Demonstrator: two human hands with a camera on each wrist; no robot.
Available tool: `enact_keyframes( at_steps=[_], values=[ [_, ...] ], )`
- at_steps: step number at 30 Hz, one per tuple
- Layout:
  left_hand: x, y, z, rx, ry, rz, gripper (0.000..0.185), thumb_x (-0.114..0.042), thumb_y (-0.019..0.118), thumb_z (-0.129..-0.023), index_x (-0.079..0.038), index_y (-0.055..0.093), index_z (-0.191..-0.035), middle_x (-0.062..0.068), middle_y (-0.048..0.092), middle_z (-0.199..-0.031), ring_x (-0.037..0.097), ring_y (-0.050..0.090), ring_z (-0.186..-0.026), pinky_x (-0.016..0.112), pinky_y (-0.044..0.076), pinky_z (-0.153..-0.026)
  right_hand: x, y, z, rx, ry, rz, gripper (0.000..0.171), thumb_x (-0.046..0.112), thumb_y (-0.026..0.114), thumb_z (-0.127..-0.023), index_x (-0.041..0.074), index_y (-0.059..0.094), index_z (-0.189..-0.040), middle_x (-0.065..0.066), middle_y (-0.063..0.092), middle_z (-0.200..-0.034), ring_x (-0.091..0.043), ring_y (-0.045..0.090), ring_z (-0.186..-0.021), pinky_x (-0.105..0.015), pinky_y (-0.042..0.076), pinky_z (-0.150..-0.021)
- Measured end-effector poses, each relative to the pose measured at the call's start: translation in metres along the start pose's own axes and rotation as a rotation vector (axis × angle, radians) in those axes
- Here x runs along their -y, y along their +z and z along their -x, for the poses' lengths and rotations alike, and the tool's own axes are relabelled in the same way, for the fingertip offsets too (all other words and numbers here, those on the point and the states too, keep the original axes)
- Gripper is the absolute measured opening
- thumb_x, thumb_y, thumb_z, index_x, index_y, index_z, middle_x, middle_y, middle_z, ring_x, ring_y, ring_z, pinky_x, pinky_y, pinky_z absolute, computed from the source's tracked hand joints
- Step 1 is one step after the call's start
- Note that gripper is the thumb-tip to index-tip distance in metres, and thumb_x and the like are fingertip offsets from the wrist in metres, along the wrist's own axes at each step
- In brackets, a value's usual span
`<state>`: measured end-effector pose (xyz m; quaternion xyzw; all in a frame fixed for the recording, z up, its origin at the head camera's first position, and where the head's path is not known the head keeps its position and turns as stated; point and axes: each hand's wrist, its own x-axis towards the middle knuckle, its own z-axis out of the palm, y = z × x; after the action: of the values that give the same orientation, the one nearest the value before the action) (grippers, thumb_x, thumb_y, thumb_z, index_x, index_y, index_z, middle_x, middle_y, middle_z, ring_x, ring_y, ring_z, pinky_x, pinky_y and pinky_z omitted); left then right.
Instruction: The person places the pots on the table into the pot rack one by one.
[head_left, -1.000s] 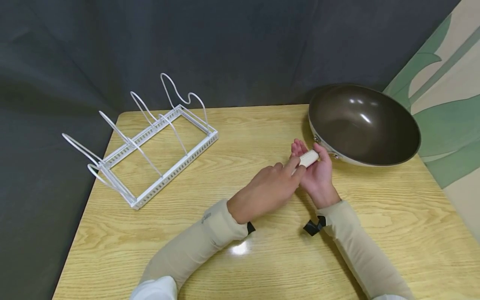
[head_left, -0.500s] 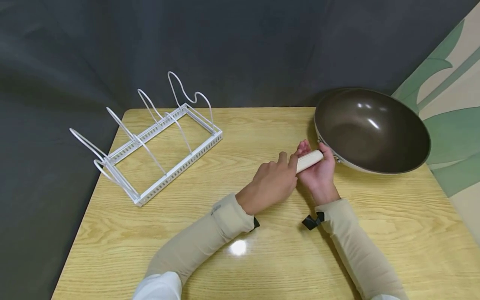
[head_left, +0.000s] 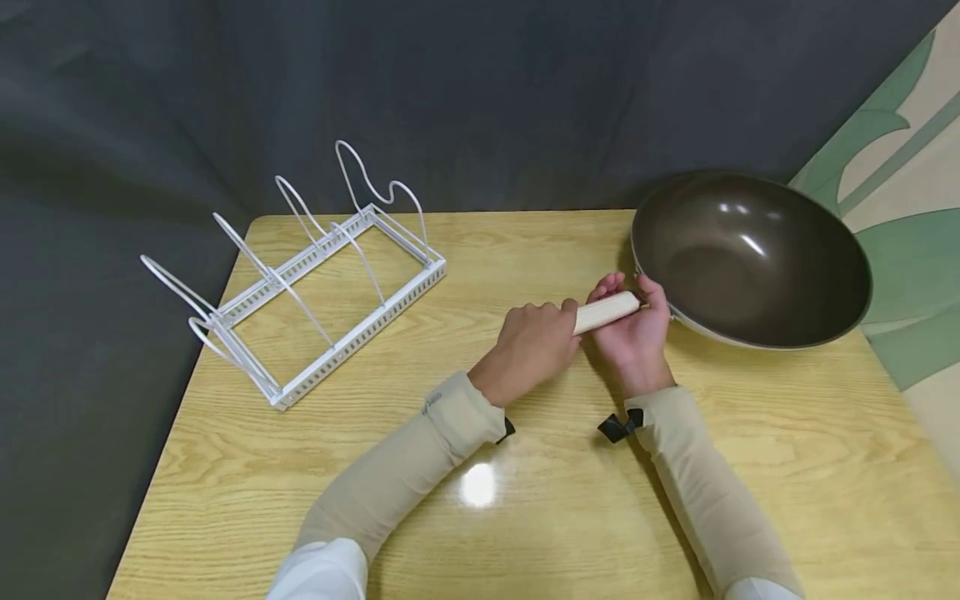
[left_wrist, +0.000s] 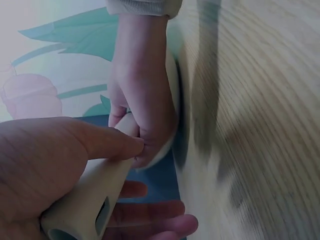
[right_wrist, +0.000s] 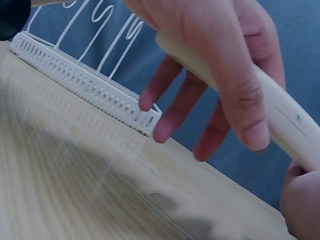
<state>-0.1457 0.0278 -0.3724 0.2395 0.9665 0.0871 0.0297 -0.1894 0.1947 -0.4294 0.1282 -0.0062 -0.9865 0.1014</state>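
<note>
Wok (head_left: 750, 258) sat at the far right of the wooden table (head_left: 525, 500), its dark bowl tipped a little toward you and its pale handle (head_left: 606, 312) pointing left toward the middle of the table. You had both hands on that handle: your left hand (head_left: 534, 337) was wrapped round the free end, fingers curled over the top, while your right hand (head_left: 636, 329) cupped the handle from underneath close to where it meets the bowl, thumb laid over it. Your two hands sat side by side, almost touching. From the left wrist you could see the hollow end of the handle (left_wrist: 85, 210) poking out of your left hand (left_wrist: 45, 170), with your right hand (left_wrist: 142, 100) closed on the handle just beyond. From the right wrist, your right hand (right_wrist: 220, 60) had its thumb pressed on top of the handle (right_wrist: 280, 120) while the other fingers (right_wrist: 165, 100) hung loosely extended below it, so that hold looked more like a thumb-and-palm clamp than a full fist. A white wire rack (head_left: 300, 275) stood well apart at the far left of the table. The joint between handle and bowl was hidden behind your right hand, both wrist views were blurred across the tabletop, and the wok's far rim ran in front of the patterned wall.
</note>
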Motion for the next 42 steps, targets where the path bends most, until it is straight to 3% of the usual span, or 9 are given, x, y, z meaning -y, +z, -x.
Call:
enact_keyframes(
  at_steps=[5, 12, 20, 27, 32, 42],
  values=[
    [0.005, 0.001, -0.005, 0.007, -0.010, 0.021, 0.030, -0.034, 0.061, -0.103, -0.008, 0.065, -0.116, 0.003, 0.066, -0.083, 0.016, 0.058, -0.060, 0.031, 0.046, -0.048, 0.001, 0.003, -0.005, 0.002, 0.000, -0.029, 0.014, 0.012, 0.057, -0.098, -0.002, 0.055, -0.096, -0.015, 0.060, -0.088, -0.029, 0.059, -0.079, -0.036, 0.052, -0.073],
    [0.009, 0.002, -0.010, 0.063, -0.014, 0.027, 0.030, -0.035, 0.063, -0.102, -0.008, 0.066, -0.115, 0.003, 0.065, -0.084, 0.017, 0.058, -0.061, 0.031, 0.047, -0.049, -0.004, 0.004, -0.010, -0.030, 0.006, -0.050, 0.026, 0.018, 0.057, -0.102, -0.002, 0.058, -0.085, -0.014, 0.061, -0.080, -0.027, 0.059, -0.071, -0.036, 0.051, -0.067],
    [0.015, 0.004, -0.012, 0.127, -0.011, 0.176, 0.033, -0.033, 0.066, -0.101, -0.007, 0.065, -0.120, 0.004, 0.064, -0.087, 0.018, 0.059, -0.065, 0.031, 0.048, -0.052, -0.007, 0.004, -0.011, -0.037, -0.005, -0.044, 0.041, 0.022, 0.048, -0.108, 0.000, 0.055, -0.073, -0.011, 0.057, -0.069, -0.025, 0.057, -0.063, -0.034, 0.049, -0.059],
    [0.018, 0.010, -0.009, 0.100, 0.026, 0.204, 0.033, -0.030, 0.067, -0.100, -0.004, 0.064, -0.121, 0.004, 0.063, -0.086, 0.017, 0.058, -0.063, 0.029, 0.047, -0.049, -0.010, 0.004, -0.010, -0.075, -0.024, -0.056, 0.034, 0.007, 0.053, -0.093, 0.005, 0.047, -0.060, -0.007, 0.050, -0.054, -0.020, 0.047, -0.048, -0.028, 0.037, -0.046],
    [0.016, 0.015, -0.005, 0.073, 0.023, 0.209, 0.027, -0.029, 0.068, -0.100, -0.006, 0.064, -0.114, 0.003, 0.061, -0.082, 0.016, 0.057, -0.063, 0.029, 0.046, -0.049, -0.009, 0.003, -0.009, -0.073, -0.002, -0.047, 0.042, 0.012, 0.043, -0.097, 0.010, 0.038, -0.056, -0.002, 0.039, -0.046, -0.015, 0.035, -0.039, -0.025, 0.030, -0.042],
    [0.015, 0.030, 0.000, 0.033, 0.002, 0.243, 0.022, -0.030, 0.067, -0.100, -0.008, 0.064, -0.104, 0.001, 0.058, -0.075, 0.015, 0.055, -0.060, 0.030, 0.044, -0.048, -0.007, 0.004, -0.009, -0.157, 0.020, 0.041, 0.030, 0.007, 0.051, -0.077, 0.015, 0.031, -0.056, -0.001, 0.035, -0.042, -0.015, 0.031, -0.035, -0.028, 0.029, -0.036]
  ],
)
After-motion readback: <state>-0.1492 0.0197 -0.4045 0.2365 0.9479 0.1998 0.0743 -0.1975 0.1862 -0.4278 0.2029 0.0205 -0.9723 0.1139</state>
